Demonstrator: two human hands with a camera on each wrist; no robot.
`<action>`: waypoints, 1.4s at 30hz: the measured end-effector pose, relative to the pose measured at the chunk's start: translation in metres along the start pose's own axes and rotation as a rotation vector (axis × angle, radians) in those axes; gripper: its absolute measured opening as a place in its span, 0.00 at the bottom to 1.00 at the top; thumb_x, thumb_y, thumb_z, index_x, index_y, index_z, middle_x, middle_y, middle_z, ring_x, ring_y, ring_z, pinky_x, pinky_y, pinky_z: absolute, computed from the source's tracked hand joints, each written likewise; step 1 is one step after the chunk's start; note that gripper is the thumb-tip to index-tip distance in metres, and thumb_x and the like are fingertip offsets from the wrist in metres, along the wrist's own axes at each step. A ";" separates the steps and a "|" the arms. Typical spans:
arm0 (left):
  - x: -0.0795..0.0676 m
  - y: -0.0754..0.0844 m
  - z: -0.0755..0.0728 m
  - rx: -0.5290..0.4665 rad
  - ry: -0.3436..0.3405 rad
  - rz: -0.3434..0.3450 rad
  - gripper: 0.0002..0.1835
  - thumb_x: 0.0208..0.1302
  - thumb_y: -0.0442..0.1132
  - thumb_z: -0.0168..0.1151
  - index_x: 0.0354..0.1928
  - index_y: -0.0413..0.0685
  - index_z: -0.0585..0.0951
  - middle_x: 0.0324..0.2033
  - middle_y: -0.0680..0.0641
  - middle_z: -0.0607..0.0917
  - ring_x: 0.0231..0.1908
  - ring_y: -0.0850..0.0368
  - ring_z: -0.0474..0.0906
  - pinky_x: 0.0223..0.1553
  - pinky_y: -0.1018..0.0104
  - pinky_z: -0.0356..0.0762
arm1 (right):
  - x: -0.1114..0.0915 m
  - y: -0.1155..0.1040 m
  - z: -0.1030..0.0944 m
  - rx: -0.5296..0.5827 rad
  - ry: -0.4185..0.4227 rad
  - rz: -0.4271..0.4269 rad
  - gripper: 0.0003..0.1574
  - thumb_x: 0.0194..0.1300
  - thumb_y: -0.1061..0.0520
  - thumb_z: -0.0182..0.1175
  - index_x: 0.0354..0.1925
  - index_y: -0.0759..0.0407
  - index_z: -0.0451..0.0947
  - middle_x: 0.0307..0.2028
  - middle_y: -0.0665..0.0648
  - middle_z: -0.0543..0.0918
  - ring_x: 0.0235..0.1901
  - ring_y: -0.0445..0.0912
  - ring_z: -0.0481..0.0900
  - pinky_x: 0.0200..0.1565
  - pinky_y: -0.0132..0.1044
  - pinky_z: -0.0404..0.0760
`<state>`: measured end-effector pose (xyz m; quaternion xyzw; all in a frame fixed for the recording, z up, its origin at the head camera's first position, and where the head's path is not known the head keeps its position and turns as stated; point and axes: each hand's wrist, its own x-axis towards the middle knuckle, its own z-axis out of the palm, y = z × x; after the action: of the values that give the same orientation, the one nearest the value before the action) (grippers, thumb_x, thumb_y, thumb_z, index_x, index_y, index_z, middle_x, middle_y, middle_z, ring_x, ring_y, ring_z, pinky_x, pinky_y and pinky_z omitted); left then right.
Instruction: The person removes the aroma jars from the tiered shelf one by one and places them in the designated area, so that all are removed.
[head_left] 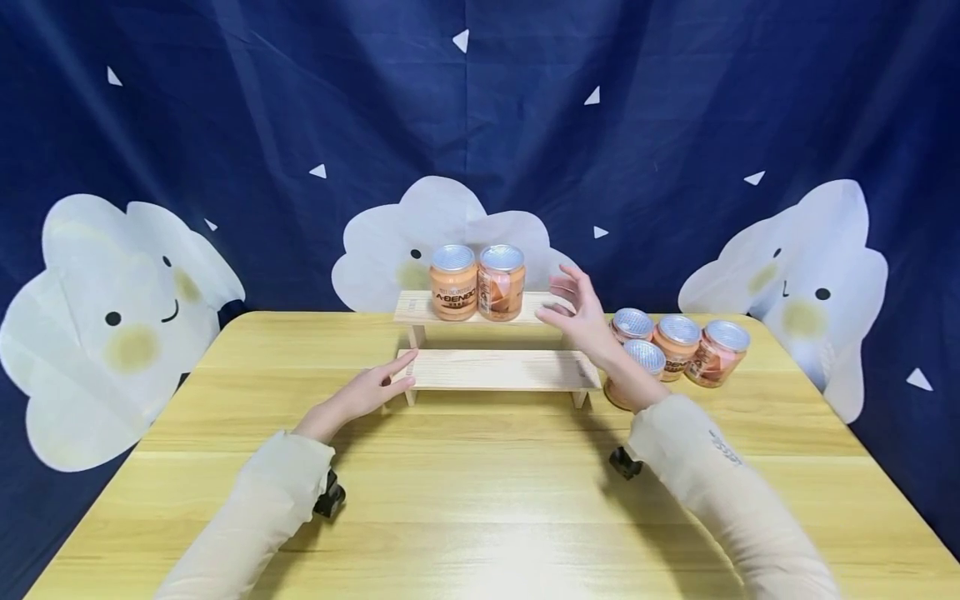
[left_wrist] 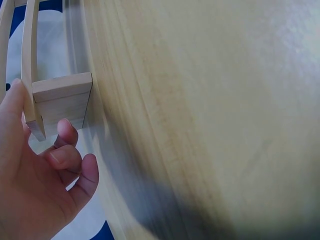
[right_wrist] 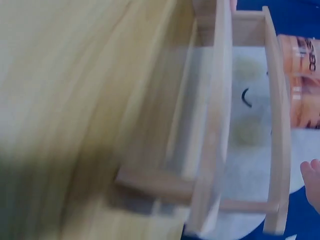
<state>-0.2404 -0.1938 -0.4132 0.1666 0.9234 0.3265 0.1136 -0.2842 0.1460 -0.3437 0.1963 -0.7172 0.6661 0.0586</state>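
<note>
A light wooden two-tier stand [head_left: 495, 369] stands on the table. Two jars with silver lids and orange contents, one with a dark printed label [head_left: 453, 285] and one beside it [head_left: 502, 287], sit on its upper tier. My left hand [head_left: 360, 393] holds the left end of the lower tier; in the left wrist view the stand's end [left_wrist: 62, 90] lies between the thumb and the curled fingers. My right hand [head_left: 581, 317] hovers by the upper tier's right end, fingers loosely bent and apart, holding nothing. It is to the right of the jars.
Several more jars [head_left: 716, 354] are grouped on the table [head_left: 480, 500] right of the stand, partly behind the right forearm. A dark blue curtain [head_left: 525, 100] with white cloud shapes hangs behind the table. Small black devices [head_left: 330, 496] are worn at both wrists.
</note>
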 end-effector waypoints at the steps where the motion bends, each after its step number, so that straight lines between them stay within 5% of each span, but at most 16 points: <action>1: 0.000 0.000 0.000 -0.004 -0.002 -0.001 0.34 0.67 0.56 0.46 0.71 0.55 0.53 0.62 0.36 0.65 0.19 0.58 0.63 0.41 0.57 0.66 | 0.003 -0.001 0.005 -0.005 -0.009 0.003 0.48 0.54 0.74 0.58 0.67 0.67 0.45 0.60 0.71 0.58 0.61 0.61 0.58 0.61 0.52 0.58; 6: -0.002 0.001 0.000 -0.007 -0.004 -0.008 0.34 0.67 0.56 0.46 0.71 0.55 0.52 0.61 0.36 0.67 0.16 0.59 0.60 0.39 0.59 0.66 | 0.015 -0.005 0.021 -0.033 -0.064 0.058 0.50 0.56 0.70 0.58 0.69 0.63 0.41 0.63 0.70 0.56 0.63 0.59 0.57 0.61 0.51 0.57; 15: 0.001 0.002 0.000 -0.014 0.008 0.010 0.33 0.67 0.56 0.46 0.70 0.55 0.53 0.65 0.41 0.62 0.28 0.54 0.69 0.44 0.55 0.65 | 0.025 -0.020 0.042 -0.058 -0.060 0.071 0.57 0.54 0.67 0.62 0.69 0.65 0.35 0.64 0.71 0.53 0.63 0.60 0.54 0.61 0.51 0.57; 22: -0.002 0.001 0.000 -0.017 0.017 0.011 0.33 0.68 0.54 0.47 0.70 0.53 0.54 0.54 0.35 0.74 0.26 0.56 0.67 0.40 0.57 0.66 | 0.037 -0.008 0.051 -0.129 -0.017 0.048 0.59 0.53 0.63 0.65 0.71 0.55 0.37 0.61 0.67 0.60 0.59 0.55 0.62 0.57 0.48 0.65; 26: -0.002 0.001 0.000 -0.017 0.019 0.018 0.33 0.68 0.54 0.47 0.70 0.52 0.54 0.50 0.35 0.76 0.27 0.56 0.67 0.40 0.58 0.66 | 0.037 -0.004 0.050 -0.136 0.011 0.031 0.57 0.53 0.64 0.65 0.71 0.54 0.41 0.59 0.67 0.62 0.55 0.56 0.64 0.54 0.48 0.68; 31: -0.001 0.000 0.001 -0.013 0.030 0.027 0.33 0.68 0.54 0.47 0.70 0.51 0.54 0.63 0.39 0.66 0.33 0.54 0.71 0.46 0.52 0.66 | 0.032 -0.003 0.043 -0.146 0.015 0.008 0.54 0.53 0.64 0.64 0.70 0.58 0.45 0.60 0.66 0.62 0.54 0.56 0.64 0.52 0.47 0.69; 37: 0.001 0.001 0.001 -0.047 0.013 0.019 0.33 0.67 0.54 0.47 0.71 0.53 0.52 0.63 0.39 0.65 0.18 0.58 0.67 0.48 0.51 0.64 | 0.019 -0.005 0.028 -0.169 0.058 -0.032 0.51 0.51 0.68 0.65 0.68 0.63 0.50 0.57 0.66 0.66 0.50 0.52 0.66 0.46 0.41 0.72; 42: 0.001 0.000 0.001 -0.044 0.014 0.025 0.33 0.67 0.54 0.47 0.71 0.53 0.53 0.61 0.38 0.68 0.25 0.56 0.70 0.47 0.53 0.65 | -0.004 -0.031 0.017 -0.210 0.083 -0.065 0.50 0.48 0.71 0.66 0.65 0.68 0.52 0.56 0.69 0.67 0.48 0.49 0.67 0.43 0.35 0.72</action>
<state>-0.2410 -0.1930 -0.4146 0.1732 0.9147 0.3491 0.1069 -0.2666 0.1292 -0.3178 0.1846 -0.7732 0.5926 0.1299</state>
